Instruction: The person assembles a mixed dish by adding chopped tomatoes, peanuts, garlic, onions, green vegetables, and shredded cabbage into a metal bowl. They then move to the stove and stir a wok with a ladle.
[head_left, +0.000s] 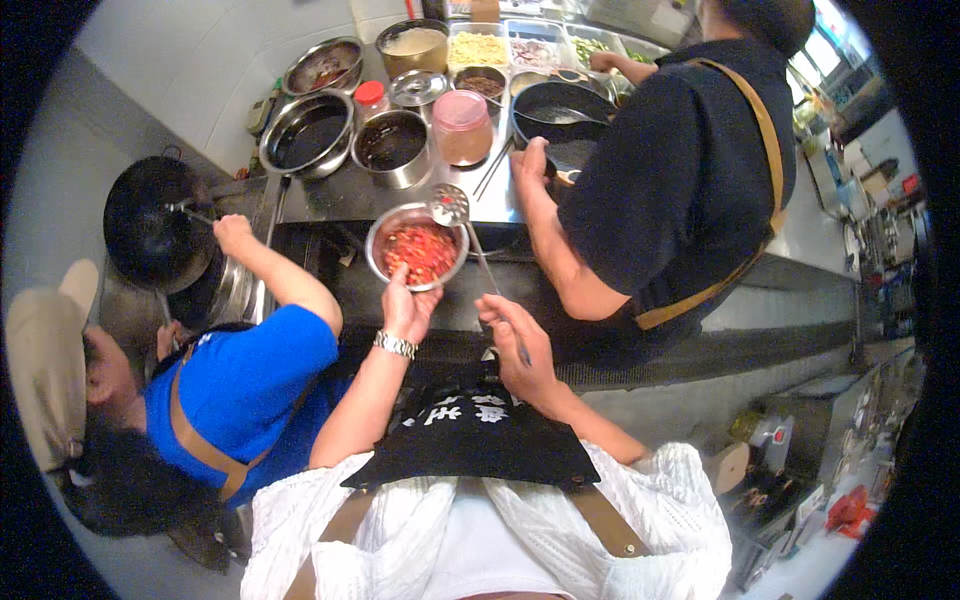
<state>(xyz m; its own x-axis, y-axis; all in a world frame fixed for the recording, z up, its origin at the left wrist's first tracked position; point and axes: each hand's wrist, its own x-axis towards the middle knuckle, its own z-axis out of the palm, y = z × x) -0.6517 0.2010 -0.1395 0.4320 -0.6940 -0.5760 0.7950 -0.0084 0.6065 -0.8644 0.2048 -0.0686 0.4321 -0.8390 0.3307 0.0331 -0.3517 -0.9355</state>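
My left hand (411, 306), with a metal watch at the wrist, grips the near rim of a steel bowl (373, 251). Chopped red chillies (421, 251) with paler bits fill much of this bowl. My right hand (519, 349) is closed around the handle of a perforated metal ladle (450, 205). The ladle's head is just above the bowl's upper right rim, with a few red bits on it. Beyond the bowl, on the steel counter (315, 202), stand a steel pot of dark liquid (391, 146) and a clear jar with a pink lid (462, 127).
At left a person in blue (247, 390) holds a tool over a black wok (154, 225). At right a person in black (660, 172) holds a dark pan (562, 105). Steel basins (307, 135) and trays of chopped food (478, 51) line the counter's back; chopsticks (495, 169) lie near the pan.
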